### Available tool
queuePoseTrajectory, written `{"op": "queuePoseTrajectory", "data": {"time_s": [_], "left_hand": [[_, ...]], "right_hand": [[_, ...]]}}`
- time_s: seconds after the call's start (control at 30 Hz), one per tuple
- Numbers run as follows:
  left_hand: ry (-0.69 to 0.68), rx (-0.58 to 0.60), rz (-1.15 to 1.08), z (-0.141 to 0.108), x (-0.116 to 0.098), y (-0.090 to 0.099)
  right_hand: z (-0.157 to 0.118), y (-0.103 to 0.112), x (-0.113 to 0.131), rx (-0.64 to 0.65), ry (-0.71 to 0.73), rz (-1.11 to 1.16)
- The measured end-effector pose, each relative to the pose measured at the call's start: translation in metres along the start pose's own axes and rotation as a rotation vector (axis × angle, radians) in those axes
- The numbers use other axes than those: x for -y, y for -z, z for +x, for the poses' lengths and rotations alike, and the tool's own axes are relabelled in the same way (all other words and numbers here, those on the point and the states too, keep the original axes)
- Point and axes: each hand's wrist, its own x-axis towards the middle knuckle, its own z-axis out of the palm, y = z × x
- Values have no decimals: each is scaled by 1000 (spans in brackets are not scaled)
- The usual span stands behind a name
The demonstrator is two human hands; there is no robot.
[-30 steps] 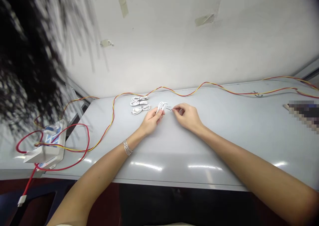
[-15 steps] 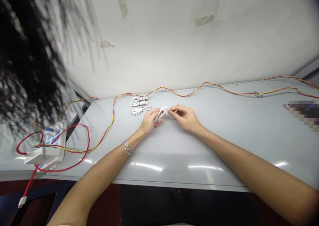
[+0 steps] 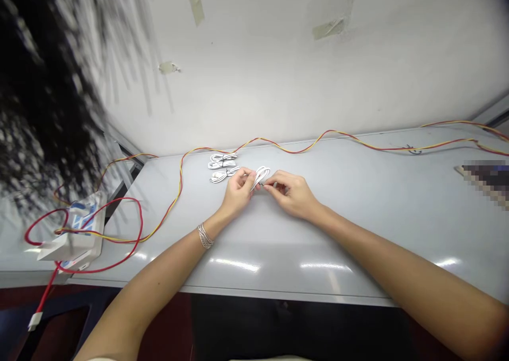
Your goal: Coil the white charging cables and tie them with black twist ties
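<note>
My left hand (image 3: 238, 191) is closed around a coiled white cable (image 3: 262, 174), whose loops stick out between my two hands above the table. Thumb and forefinger of my right hand (image 3: 290, 191) pinch a thin black twist tie (image 3: 261, 185) at the lower side of the coil. Just behind my left hand lie several bundled white cables (image 3: 222, 162), each bound round the middle with a dark tie. Part of the nearest bundle is hidden by my fingers.
A red and yellow wire (image 3: 294, 151) snakes along the back of the grey table (image 3: 318, 234). On the left sits a white power strip (image 3: 93, 228) with red cord loops. A blurred-out flat object (image 3: 485, 178) lies far right. Dark hair hangs in the upper left.
My right hand has shifted slightly down and left, from the coil's end to the dark tie beneath it. The left hand has turned a little, still holding the cable.
</note>
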Motion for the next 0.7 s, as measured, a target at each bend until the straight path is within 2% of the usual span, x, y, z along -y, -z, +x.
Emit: {"op": "queuePoseTrajectory", "data": {"time_s": [0.1, 0.17, 0.33, 0.5, 0.7], "left_hand": [[-51, -36, 78, 1, 2, 1], [-35, -47, 89, 1, 2, 1], [31, -40, -35, -2, -1, -3], [147, 82, -159, -3, -6, -3], [251, 166, -296, 1, -8, 3]], "right_hand": [[-1, 0, -1, 7, 37, -42], [-1, -1, -3, 14, 30, -46], [-2, -3, -1, 43, -145, 35], [1, -4, 4, 71, -267, 92], [7, 1, -1, 174, -436, 467]]}}
